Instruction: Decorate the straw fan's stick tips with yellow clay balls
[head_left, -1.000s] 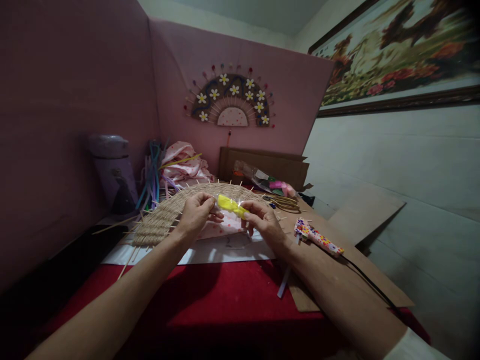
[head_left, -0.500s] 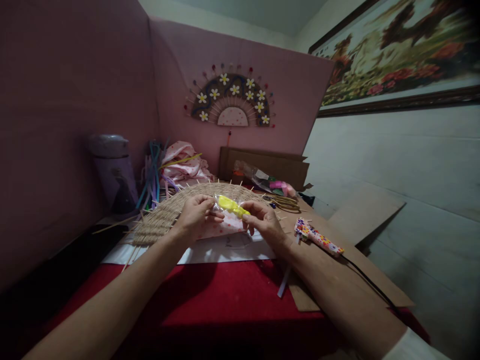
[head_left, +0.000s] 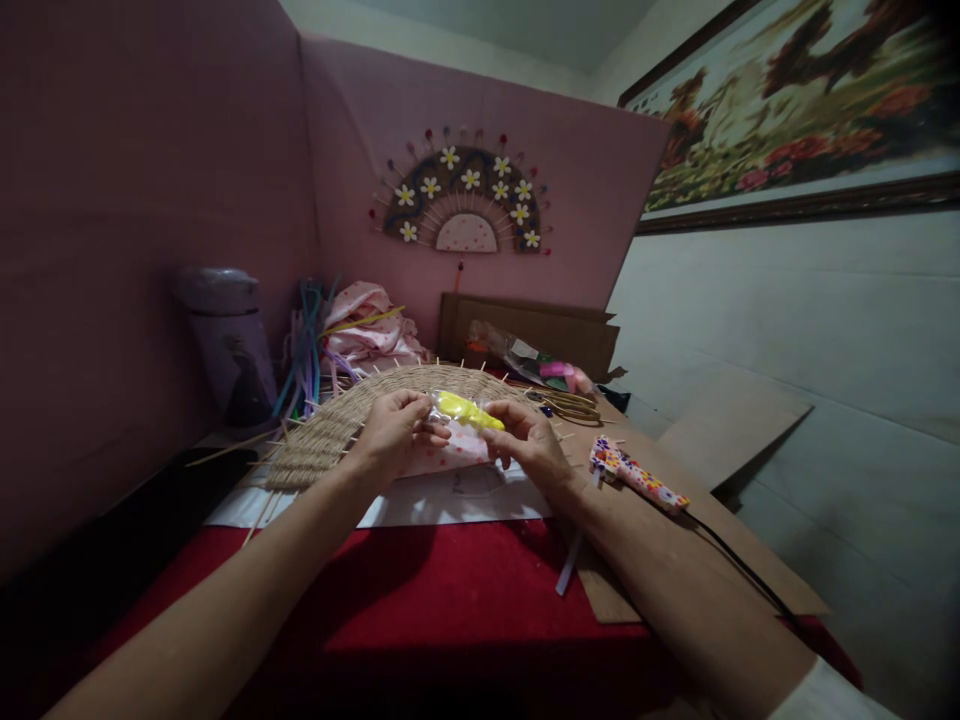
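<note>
Over the woven fan (head_left: 412,382), left hand (head_left: 388,432) and right hand (head_left: 529,442) are aptly end-pinching a likely light, squashy yellow packet (head_left: 465,409)

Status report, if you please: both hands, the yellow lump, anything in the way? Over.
Left hand pinching clear wrapper. Right hand pinching yellow lump by one end. Lump held over woven fan. Nothing seen blocking.

Pink partition (head_left: 585,190), tiled wall (head_left: 847,330), framed picture (head_left: 795,120), dim light
</note>
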